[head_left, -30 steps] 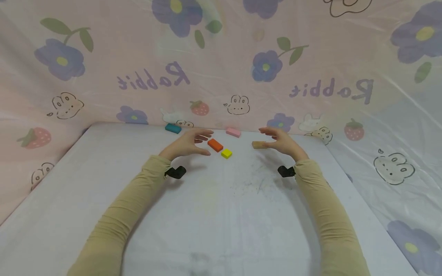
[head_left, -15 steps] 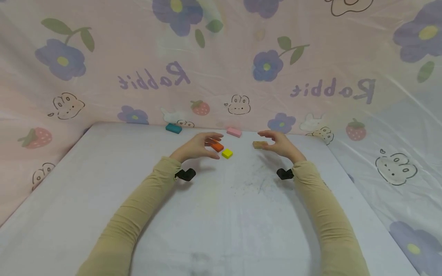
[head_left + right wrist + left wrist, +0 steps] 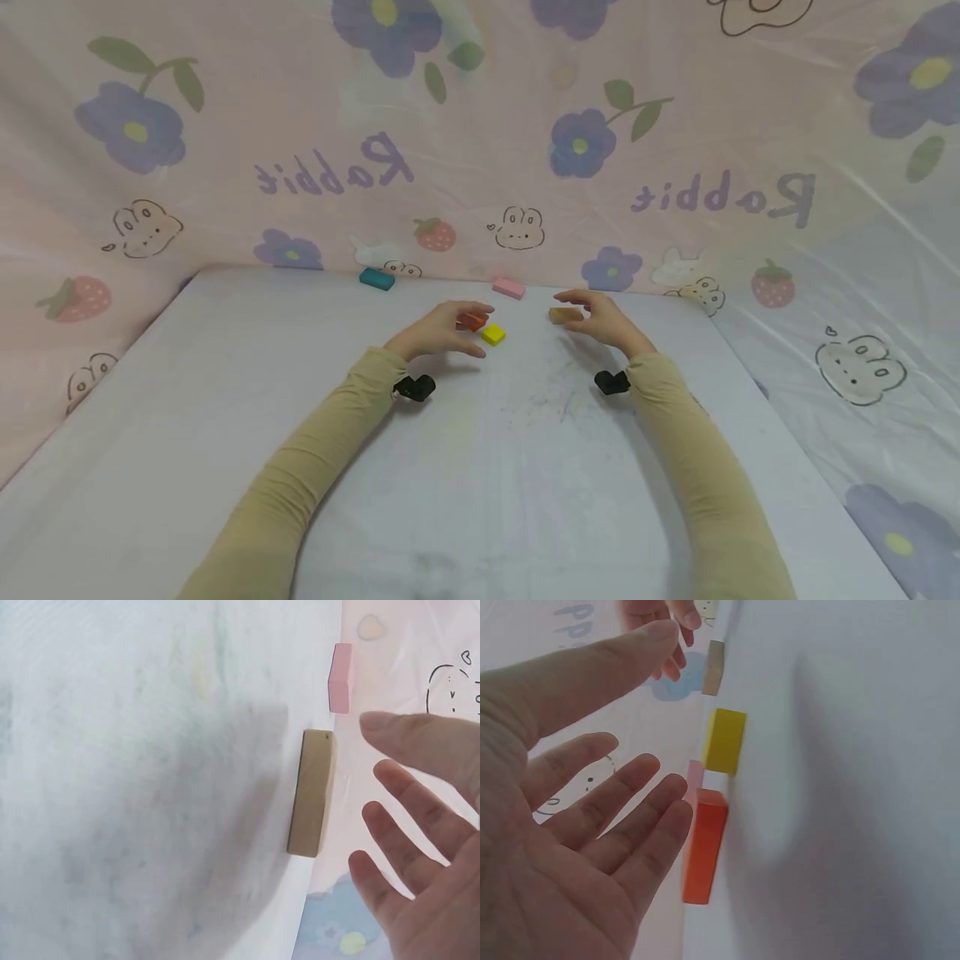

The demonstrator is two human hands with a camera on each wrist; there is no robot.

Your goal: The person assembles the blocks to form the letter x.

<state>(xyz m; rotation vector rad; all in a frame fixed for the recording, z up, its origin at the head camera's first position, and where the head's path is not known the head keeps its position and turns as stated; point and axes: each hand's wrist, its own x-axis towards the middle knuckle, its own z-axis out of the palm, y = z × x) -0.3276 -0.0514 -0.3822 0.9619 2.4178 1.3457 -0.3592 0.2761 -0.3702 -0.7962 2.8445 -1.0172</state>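
A small yellow square-topped block [image 3: 492,334] sits on the white tabletop [image 3: 480,475], just beside a longer orange rectangular block [image 3: 706,847]. The left hand [image 3: 441,329] hovers by both, fingers and thumb spread — it grips nothing. To the right lies a tan rectangular block [image 3: 311,793], wood-like in colour; the right hand [image 3: 604,321] is near it, its fingers likewise apart and holding nothing. Farther back are a pink rectangular block [image 3: 508,288] and — well to the left — a teal rectangular block [image 3: 377,279].
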